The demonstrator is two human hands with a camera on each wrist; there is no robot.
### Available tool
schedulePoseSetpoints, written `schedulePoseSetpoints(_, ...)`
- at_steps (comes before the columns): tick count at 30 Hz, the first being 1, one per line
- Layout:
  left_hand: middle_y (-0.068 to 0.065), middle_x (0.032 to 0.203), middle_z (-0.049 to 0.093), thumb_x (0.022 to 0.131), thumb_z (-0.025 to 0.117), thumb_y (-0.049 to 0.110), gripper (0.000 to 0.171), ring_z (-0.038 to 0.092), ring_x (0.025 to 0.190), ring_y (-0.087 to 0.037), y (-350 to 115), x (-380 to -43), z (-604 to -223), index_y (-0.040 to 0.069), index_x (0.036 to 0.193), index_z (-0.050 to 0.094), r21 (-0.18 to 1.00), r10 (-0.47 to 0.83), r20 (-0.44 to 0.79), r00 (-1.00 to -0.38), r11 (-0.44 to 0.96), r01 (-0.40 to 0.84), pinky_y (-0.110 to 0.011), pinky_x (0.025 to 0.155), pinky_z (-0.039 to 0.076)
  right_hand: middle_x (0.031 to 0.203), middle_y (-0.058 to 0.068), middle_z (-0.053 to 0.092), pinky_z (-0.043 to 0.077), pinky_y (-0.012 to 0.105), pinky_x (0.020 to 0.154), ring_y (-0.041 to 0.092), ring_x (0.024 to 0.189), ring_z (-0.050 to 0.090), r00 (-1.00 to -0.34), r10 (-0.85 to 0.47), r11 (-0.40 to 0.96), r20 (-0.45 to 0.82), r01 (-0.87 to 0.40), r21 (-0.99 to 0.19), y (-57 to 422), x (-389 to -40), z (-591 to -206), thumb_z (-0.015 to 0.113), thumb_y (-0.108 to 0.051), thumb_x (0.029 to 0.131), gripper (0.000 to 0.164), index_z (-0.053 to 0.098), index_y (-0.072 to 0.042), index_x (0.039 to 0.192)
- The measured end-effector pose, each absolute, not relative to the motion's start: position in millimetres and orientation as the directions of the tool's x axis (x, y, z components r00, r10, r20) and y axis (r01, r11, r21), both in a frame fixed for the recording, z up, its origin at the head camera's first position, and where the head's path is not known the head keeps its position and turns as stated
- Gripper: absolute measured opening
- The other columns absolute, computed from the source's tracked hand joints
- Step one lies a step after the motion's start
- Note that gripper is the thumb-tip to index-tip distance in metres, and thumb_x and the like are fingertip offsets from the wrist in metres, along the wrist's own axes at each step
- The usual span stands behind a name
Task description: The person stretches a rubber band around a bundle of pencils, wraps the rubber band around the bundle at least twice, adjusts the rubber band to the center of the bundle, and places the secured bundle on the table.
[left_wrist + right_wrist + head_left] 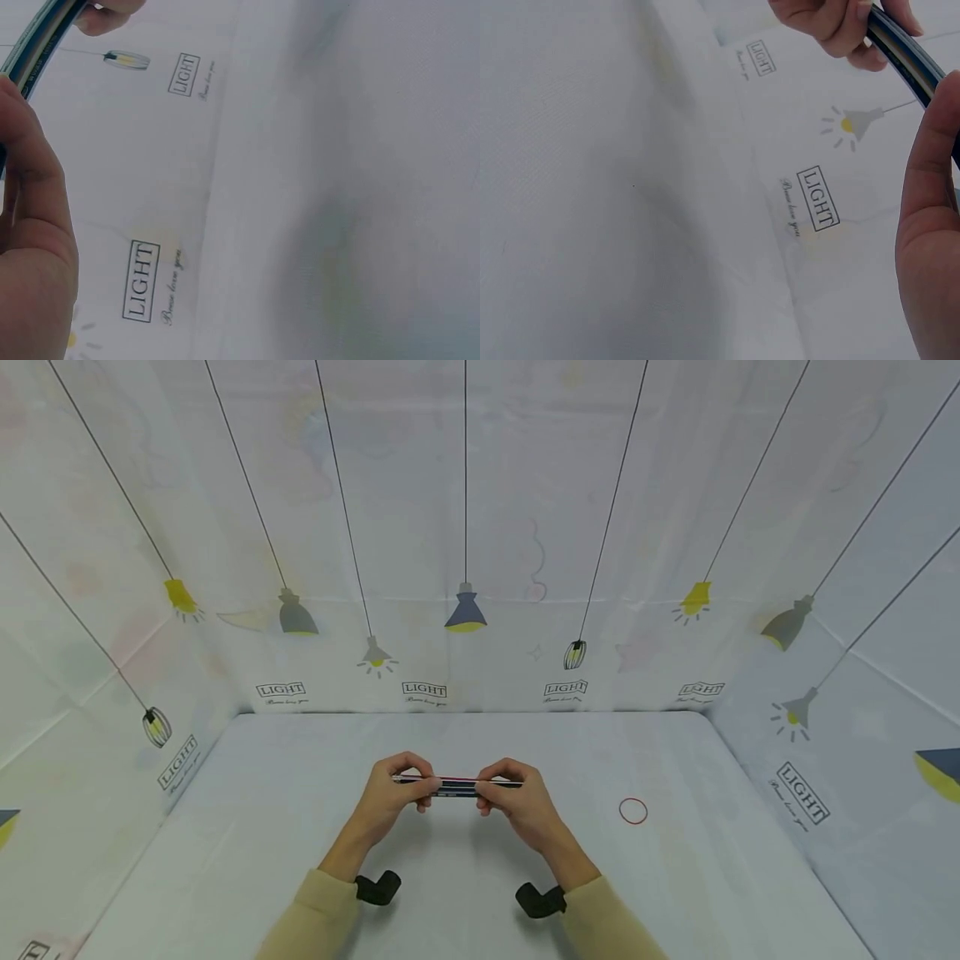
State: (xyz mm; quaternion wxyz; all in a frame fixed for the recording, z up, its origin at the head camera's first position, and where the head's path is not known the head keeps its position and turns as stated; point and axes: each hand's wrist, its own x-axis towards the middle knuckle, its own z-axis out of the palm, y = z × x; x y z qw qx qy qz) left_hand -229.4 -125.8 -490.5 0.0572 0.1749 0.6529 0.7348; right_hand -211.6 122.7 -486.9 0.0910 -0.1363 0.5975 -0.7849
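Both hands hold a small bundle of pencils [456, 788] level above the white table, one hand at each end. The pencils look dark with pale stripes, and a red line runs along the far side. My left hand [390, 795] pinches the left end between thumb and fingers; my right hand [525, 800] grips the right end the same way. Fingers hide parts of both ends. In the left wrist view the bundle [43, 46] crosses the top left corner; in the right wrist view the pencils [906, 54] appear at the upper right. A thin red rubber band [633, 798] lies right of the hands.
The white table [300, 827] is bordered by pale cloth walls [510, 527] at the back and sides, printed with hanging lamps and the word LIGHT. A black strap device sits on each wrist, below the beige sleeves [318, 914].
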Motion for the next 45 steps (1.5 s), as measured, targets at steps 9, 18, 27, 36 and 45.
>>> schedulePoseSetpoints(9,-0.012,0.094,0.063,0.087,0.080,0.008,0.025,0.061,0.065,-0.018,-121.8,-226.1,-489.6,-0.004,0.102,0.064,0.978,0.379,0.200,-0.904,-0.127,0.163,-0.030,0.063,0.054,0.097,0.018,0.062,0.059,0.031,0.071,0.019,0.071,0.066,-0.952,-0.275,-0.189,0.136,-0.085,-0.978,132.1,-211.2,-486.9,0.076,-0.008,0.091,0.026,0.063,0.010,0.105)
schedulePoseSetpoints(18,-0.015,0.087,0.065,0.086,0.084,0.018,0.029,0.061,0.067,-0.021,-113.8,-226.5,-489.3,0.003,0.106,0.071,0.981,0.381,0.191,-0.904,-0.051,0.186,-0.031,0.067,0.053,0.091,0.018,0.065,0.059,0.033,0.074,0.020,0.071,0.068,-0.956,-0.261,-0.159,0.134,-0.094,-0.983,141.2,-209.4,-484.4,0.077,-0.010,0.091,0.027,0.064,0.009,0.106)
schedulePoseSetpoints(27,-0.018,0.099,0.066,0.085,0.084,0.010,0.026,0.069,0.080,-0.029,-108.8,-227.3,-487.9,-0.001,0.103,0.069,0.984,0.406,0.173,-0.897,-0.116,0.137,-0.042,0.077,0.060,0.107,0.019,0.065,0.056,0.041,0.091,0.031,0.092,0.073,-0.940,-0.312,-0.121,0.140,-0.106,-0.987,148.5,-208.3,-482.7,0.077,-0.008,0.090,0.027,0.066,0.008,0.108)
schedulePoseSetpoints(36,-0.016,0.101,0.068,0.084,0.085,0.014,0.026,0.071,0.085,-0.030,-105.2,-225.9,-489.3,0.003,0.103,0.071,0.991,0.401,0.132,-0.906,-0.066,0.115,-0.038,0.086,0.055,0.104,0.014,0.071,0.052,0.034,0.083,0.026,0.090,0.066,-0.956,-0.274,0.001,0.107,-0.111,-0.994,156.0,-206.5,-483.0,0.084,-0.015,0.084,0.026,0.074,-0.004,0.105)
schedulePoseSetpoints(45,-0.014,0.104,0.069,0.084,0.084,0.012,0.025,0.071,0.084,-0.028,-101.8,-227.4,-490.8,0.003,0.103,0.072,0.990,0.407,0.142,-0.902,-0.083,0.118,-0.037,0.084,0.055,0.107,0.016,0.068,0.053,0.035,0.087,0.029,0.089,0.071,-0.950,-0.291,-0.057,0.112,-0.100,-0.993,156.8,-204.7,-481.6,0.082,-0.011,0.086,0.025,0.071,0.000,0.106)
